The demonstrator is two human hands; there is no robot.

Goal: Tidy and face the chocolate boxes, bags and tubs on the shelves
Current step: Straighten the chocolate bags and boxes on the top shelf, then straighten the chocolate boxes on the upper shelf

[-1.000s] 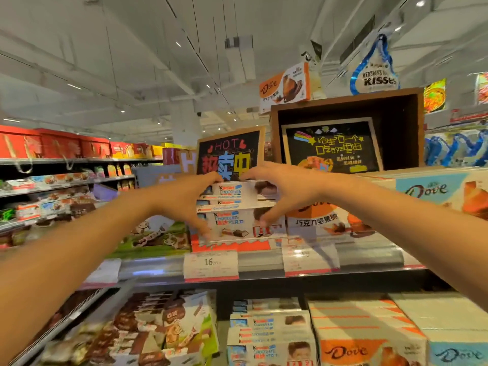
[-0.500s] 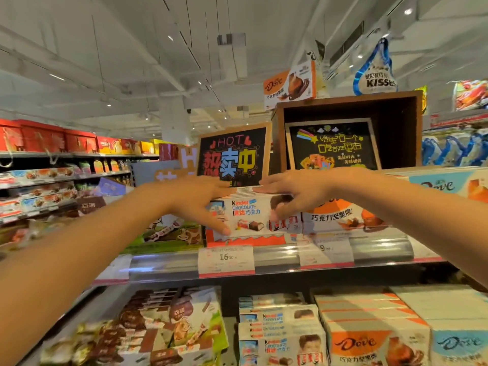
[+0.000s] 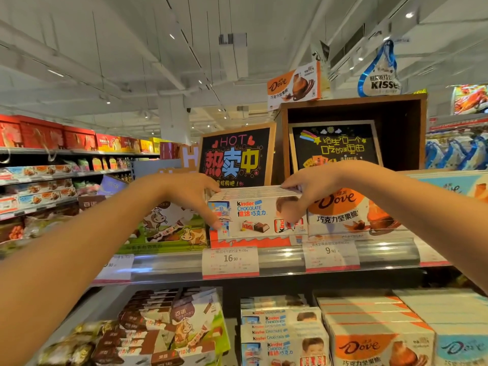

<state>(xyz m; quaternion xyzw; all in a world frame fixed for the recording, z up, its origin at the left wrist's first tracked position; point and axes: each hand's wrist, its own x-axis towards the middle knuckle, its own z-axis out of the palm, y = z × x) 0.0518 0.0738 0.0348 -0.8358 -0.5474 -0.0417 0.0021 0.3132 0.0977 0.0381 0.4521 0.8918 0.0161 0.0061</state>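
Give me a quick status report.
Left hand and right hand both grip the Kinder chocolate box. Box faces front on the top shelf. Nothing in the way.

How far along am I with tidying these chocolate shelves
Looks done: the orange Dove boxes on the upper shelf face front, squared to the edge. In hand: your left hand and right hand grip the two ends of the Kinder Chocolate row, squaring it up. Left: the brown chocolate boxes on the lower shelf lie jumbled at angles.
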